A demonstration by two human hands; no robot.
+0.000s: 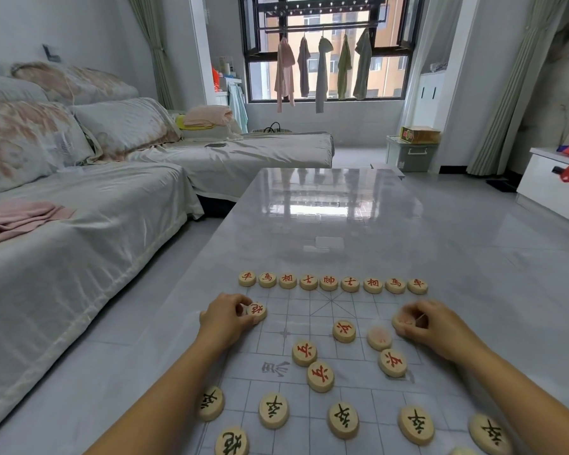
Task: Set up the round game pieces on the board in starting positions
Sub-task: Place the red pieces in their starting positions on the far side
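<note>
The left hand (225, 318) pinches a red piece (256, 311) near the board's (306, 311) left edge. The right hand (434, 326) curls near the right edge; blur hides whether it holds anything. A row of red pieces (329, 283) lines the far edge. The black pieces (343, 420) nearest are partly cut off.

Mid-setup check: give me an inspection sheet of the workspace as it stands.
Surface: glossy table, board laid flat on it.
Job's things: far row of nine red pieces; loose red pieces mid-board; black pieces near edge.
Clutter: faint clear flat shape beyond board.
Hands: left hand pinches a red piece; right hand curled, blurred, grip unclear.
Cables: nothing seen.
Surroundings: sofa; clothes hanging at window.
</note>
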